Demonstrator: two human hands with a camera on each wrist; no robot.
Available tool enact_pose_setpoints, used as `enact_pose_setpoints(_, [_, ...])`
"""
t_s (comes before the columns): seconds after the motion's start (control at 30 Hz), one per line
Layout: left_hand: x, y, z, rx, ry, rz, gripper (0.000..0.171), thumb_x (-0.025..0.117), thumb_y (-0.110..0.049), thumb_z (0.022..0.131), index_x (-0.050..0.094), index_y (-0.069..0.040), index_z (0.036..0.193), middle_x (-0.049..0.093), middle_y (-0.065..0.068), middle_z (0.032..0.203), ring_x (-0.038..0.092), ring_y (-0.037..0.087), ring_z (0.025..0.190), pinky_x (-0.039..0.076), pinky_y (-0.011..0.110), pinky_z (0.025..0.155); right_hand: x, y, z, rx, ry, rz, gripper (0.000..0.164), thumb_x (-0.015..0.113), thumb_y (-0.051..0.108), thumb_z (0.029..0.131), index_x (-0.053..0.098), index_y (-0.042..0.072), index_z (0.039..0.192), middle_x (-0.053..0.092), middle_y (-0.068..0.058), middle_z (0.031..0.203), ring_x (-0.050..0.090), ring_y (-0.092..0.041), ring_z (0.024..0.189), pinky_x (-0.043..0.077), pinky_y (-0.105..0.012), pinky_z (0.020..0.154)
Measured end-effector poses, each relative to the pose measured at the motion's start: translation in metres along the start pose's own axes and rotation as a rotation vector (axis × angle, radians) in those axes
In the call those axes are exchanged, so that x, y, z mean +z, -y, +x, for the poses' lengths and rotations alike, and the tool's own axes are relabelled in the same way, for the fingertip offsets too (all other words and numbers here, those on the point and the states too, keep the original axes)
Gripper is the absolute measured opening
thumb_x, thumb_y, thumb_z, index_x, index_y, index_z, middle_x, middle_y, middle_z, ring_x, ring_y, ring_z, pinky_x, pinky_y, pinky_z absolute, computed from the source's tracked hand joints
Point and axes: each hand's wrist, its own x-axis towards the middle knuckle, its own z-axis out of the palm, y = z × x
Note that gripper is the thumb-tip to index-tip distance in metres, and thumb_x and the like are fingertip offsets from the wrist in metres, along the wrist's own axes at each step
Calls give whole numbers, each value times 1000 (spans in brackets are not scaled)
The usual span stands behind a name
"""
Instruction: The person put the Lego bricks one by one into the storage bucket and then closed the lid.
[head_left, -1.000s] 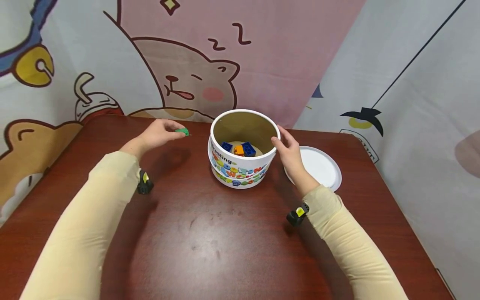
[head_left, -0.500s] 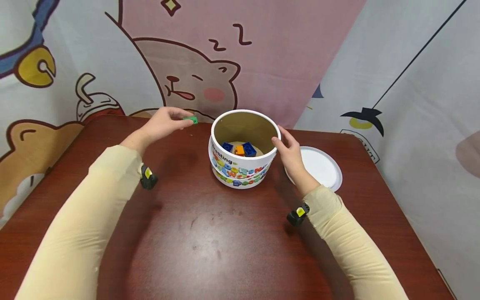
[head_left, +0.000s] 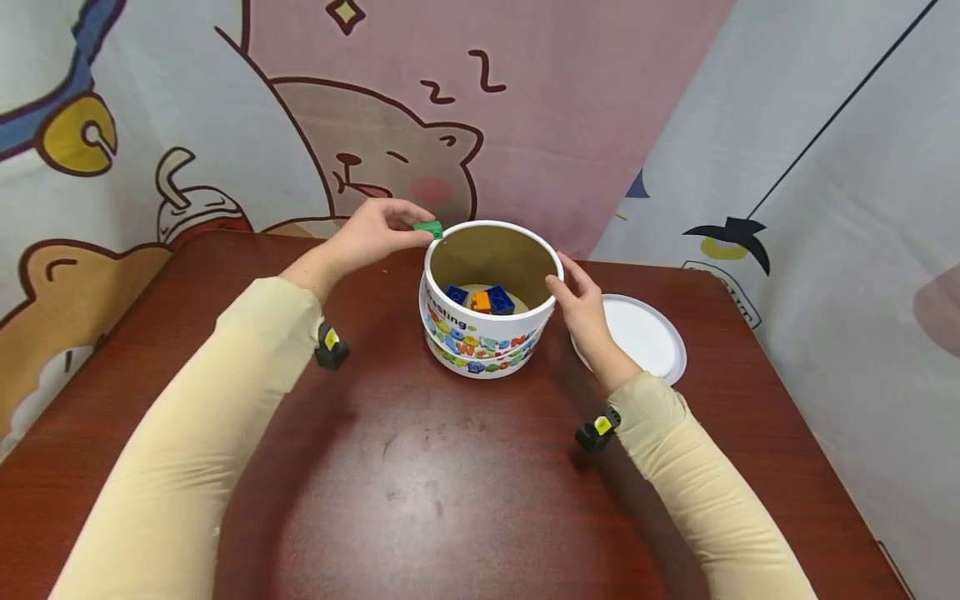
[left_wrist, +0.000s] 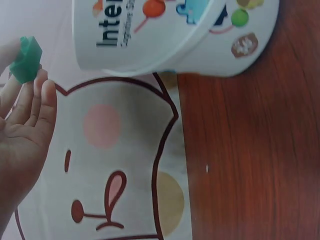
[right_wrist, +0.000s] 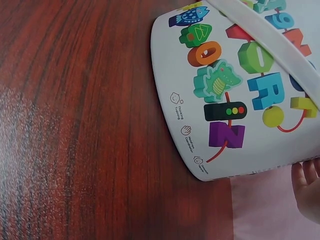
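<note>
Between thumb and fingers, my left hand (head_left: 378, 233) pinches a green toy brick (head_left: 428, 227) at the upper left rim of a white printed bucket (head_left: 480, 342). In the left wrist view the green brick (left_wrist: 27, 60) appears apart from the bucket wall (left_wrist: 135, 35). My right hand (head_left: 583, 304) grips the bucket's right rim, thumb on the near side and fingers behind. Inside, on the bucket's floor, lie an orange brick (head_left: 481, 301) and blue bricks (head_left: 500, 300). Only a bit of the right hand (right_wrist: 307, 185) shows in the right wrist view.
A white round lid (head_left: 645, 337) lies on the brown table (head_left: 420, 492), right of the bucket and partly behind the right forearm. Behind the table hangs a cartoon-printed cloth (head_left: 555, 108). The bucket's white handle (right_wrist: 270, 37) hangs down against its side.
My left hand has risen and moved right with the green brick, from left of the bucket to its rim. The right hand and the bucket stay in place.
</note>
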Motion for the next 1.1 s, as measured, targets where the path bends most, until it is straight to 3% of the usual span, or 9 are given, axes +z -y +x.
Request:
enact_pose_setpoints(0.33, [28, -16, 13, 78, 89, -19, 34, 71, -17, 82, 65, -5, 113, 66, 11, 106, 59, 17, 91, 46, 26, 82, -1, -1, 0, -5, -8, -17, 49, 55, 12, 93, 43, 7, 140, 45, -12, 142, 46, -10, 116, 40, -21, 98])
enact_pose_setpoints(0.5, [36, -19, 16, 85, 110, -27, 34, 72, -15, 81, 65, -3, 112, 66, 11, 105, 59, 17, 88, 47, 25, 81, 0, -1, 1, -6, -7, -1, 49, 55, 12, 93, 43, 7, 140, 45, -11, 142, 46, -9, 115, 40, -22, 99])
enact_pose_setpoints(0.87, [41, -17, 16, 87, 151, -45, 34, 71, -16, 82, 64, -3, 113, 66, 15, 111, 62, 21, 99, 48, 32, 91, 1, 1, -1, 1, 3, 18, 49, 55, 11, 93, 43, 7, 140, 47, -11, 140, 47, -5, 109, 41, -19, 94])
enact_pose_setpoints(1.1, [39, -19, 14, 109, 121, -57, 31, 69, -16, 83, 65, -4, 111, 67, 14, 106, 62, 20, 98, 47, 31, 90, 0, 0, 0, -4, 2, 6, 49, 55, 12, 93, 43, 7, 140, 46, -11, 141, 46, -12, 117, 40, -25, 100])
